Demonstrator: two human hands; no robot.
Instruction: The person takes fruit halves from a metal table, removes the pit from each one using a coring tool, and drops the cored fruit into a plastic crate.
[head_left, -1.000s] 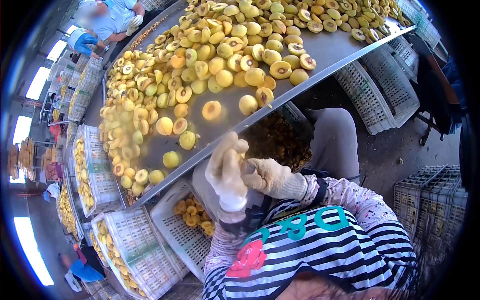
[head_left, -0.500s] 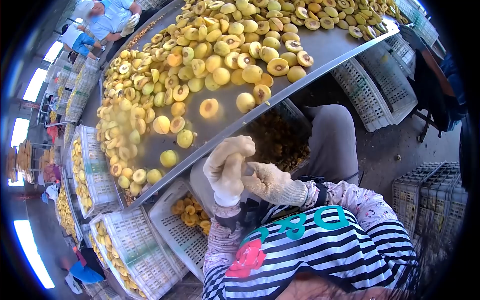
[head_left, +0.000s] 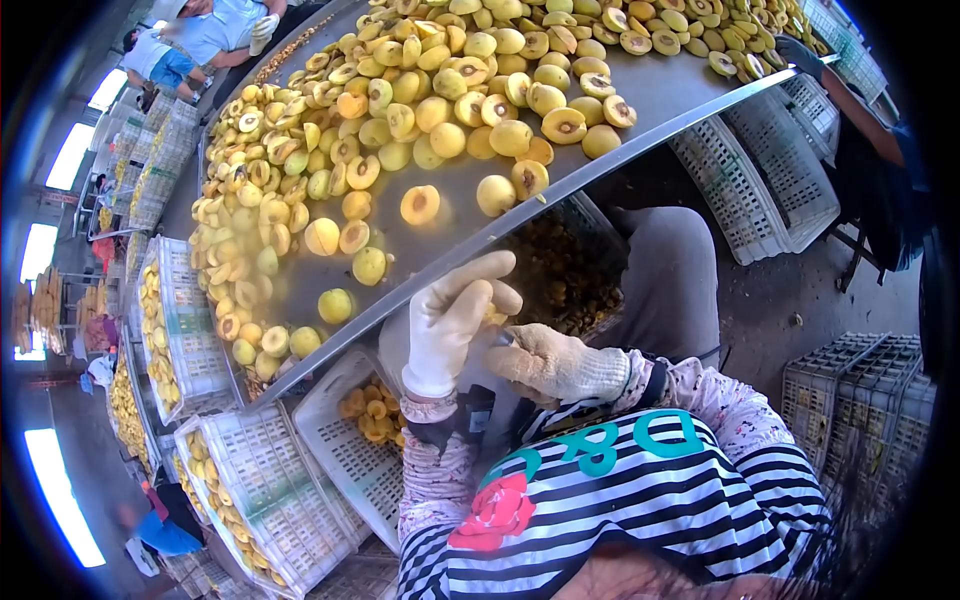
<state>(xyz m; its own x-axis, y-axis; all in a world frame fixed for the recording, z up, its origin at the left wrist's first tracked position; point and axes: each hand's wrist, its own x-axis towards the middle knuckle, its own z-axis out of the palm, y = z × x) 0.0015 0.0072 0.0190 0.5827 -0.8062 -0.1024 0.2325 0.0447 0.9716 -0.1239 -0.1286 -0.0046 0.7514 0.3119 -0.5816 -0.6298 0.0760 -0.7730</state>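
My left hand, in a cream glove, is raised just off the table's near edge. Its fingers are bent around a yellow piece of fruit, which looks like an apricot and is mostly hidden. Close against it, my right hand, in a fuzzy knit glove, is closed with the thumb on top. A small greyish tip shows at that thumb; what it belongs to I cannot make out. On the metal table lies a large heap of halved yellow apricots, several with the brown pit hollow showing.
Below the table edge sits a crate of dark brown bits. A white crate with apricot halves stands at my left, beside a fuller crate. More crates are at right, near another person's arm. A gloved co-worker sits across.
My left hand has lifted slightly, its fingers opening out from a tighter curl. The right hand has turned a little and stays beside it. The co-worker's gloved hand at the back has shifted slightly.
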